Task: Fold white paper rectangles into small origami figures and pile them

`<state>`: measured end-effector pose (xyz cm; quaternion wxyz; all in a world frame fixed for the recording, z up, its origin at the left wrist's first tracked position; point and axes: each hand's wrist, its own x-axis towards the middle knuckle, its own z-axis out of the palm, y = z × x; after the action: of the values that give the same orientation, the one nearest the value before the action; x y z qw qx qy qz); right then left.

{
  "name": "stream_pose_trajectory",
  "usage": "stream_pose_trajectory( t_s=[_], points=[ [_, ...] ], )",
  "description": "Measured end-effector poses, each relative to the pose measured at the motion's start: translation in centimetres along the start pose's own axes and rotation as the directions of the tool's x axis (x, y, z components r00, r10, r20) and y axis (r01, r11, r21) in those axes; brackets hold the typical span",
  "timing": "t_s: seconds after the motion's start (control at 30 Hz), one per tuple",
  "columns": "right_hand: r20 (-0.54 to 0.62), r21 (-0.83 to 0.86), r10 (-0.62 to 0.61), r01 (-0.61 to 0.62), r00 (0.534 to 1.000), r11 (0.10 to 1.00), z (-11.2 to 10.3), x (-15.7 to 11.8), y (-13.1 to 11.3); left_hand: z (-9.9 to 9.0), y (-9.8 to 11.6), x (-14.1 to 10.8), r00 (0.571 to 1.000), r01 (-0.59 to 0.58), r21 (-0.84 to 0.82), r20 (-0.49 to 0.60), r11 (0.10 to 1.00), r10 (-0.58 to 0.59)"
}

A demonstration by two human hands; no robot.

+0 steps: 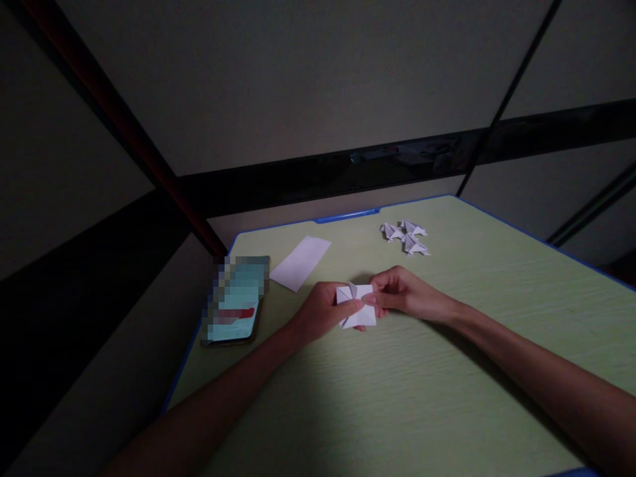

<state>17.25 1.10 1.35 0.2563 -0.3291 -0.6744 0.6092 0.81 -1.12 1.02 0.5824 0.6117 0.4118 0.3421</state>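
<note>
Between my two hands is a small folded white paper (355,315), roughly square, with crease lines and one flap standing up at its far edge. My left hand (325,310) grips it from the left, thumb on top and fingertips showing beneath the near edge. On the right side, my right hand (400,291) pinches the paper's edge between thumb and fingers. The paper is held just over the table; whether it touches the surface I cannot tell.
Three folded paper figures (410,237) sit close together toward the back right of the green table (447,397). A flat white sheet (301,263) lies behind my left hand. To its left is a phone (243,298) with a lit, partly blurred screen. Dark panels (322,79) rise behind the table.
</note>
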Motion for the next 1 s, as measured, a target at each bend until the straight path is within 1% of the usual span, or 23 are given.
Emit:
stream_pose_trajectory(
  t_s=[0.13, 0.23, 0.33, 0.43, 0.5, 0.6, 0.7, 0.8, 0.87, 0.93, 1.0],
  points=[
    [-0.016, -0.023, -0.021, 0.021, 1.000, 1.000, 0.6, -0.1, -0.1, 0.0, 0.1, -0.1, 0.999, 0.020, 0.058, 0.026, 0.998, -0.021],
    [-0.058, -0.098, -0.051, 0.045, 0.997, 0.994, 1.2, 0.0, 0.0, 0.0, -0.2, 0.0, 0.998, 0.020, 0.078, 0.051, 0.997, -0.025],
    [-0.067, -0.147, -0.080, 0.070, 0.995, 0.987, 1.4, -0.1, 0.2, 0.0, -0.5, 0.0, 0.997, 0.013, 0.110, 0.071, 0.994, -0.020],
    [-0.053, -0.088, -0.066, 0.061, 0.996, 0.994, 1.3, -0.1, 0.2, 0.0, -0.7, -0.1, 0.997, 0.025, 0.113, 0.067, 0.993, -0.033],
    [-0.078, -0.029, -0.071, 0.069, 0.994, 0.997, 1.2, -0.1, 0.1, 0.1, -0.5, -0.1, 0.998, 0.036, 0.101, 0.054, 0.994, -0.041],
    [-0.179, 0.042, -0.095, 0.104, 0.979, 0.994, 1.1, 0.0, 0.1, 0.1, -0.2, 0.0, 1.000, 0.030, 0.050, 0.003, 0.998, -0.030],
    [-0.237, 0.024, -0.096, 0.105, 0.967, 0.994, 1.0, 0.0, 0.0, 0.0, -0.1, 0.2, 0.996, -0.010, -0.019, -0.092, 1.000, 0.008],
    [-0.228, -0.021, -0.082, 0.079, 0.970, 0.997, 0.9, 0.0, -0.3, -0.3, -0.5, 0.4, 0.984, -0.038, -0.064, -0.178, 0.997, 0.026],
    [-0.198, -0.034, -0.055, 0.049, 0.979, 0.998, 1.0, 0.0, -0.4, -0.5, -1.0, 0.5, 0.973, -0.045, -0.075, -0.230, 0.996, 0.027],
    [-0.150, -0.047, -0.027, 0.020, 0.988, 0.999, 1.1, -0.1, -0.5, -0.5, -1.3, 0.5, 0.965, -0.050, -0.100, -0.262, 0.994, 0.022],
    [-0.133, -0.058, -0.020, 0.013, 0.991, 0.998, 1.3, -0.1, -0.5, -0.5, -1.4, 0.6, 0.963, -0.060, -0.140, -0.270, 0.988, 0.020]
  ],
)
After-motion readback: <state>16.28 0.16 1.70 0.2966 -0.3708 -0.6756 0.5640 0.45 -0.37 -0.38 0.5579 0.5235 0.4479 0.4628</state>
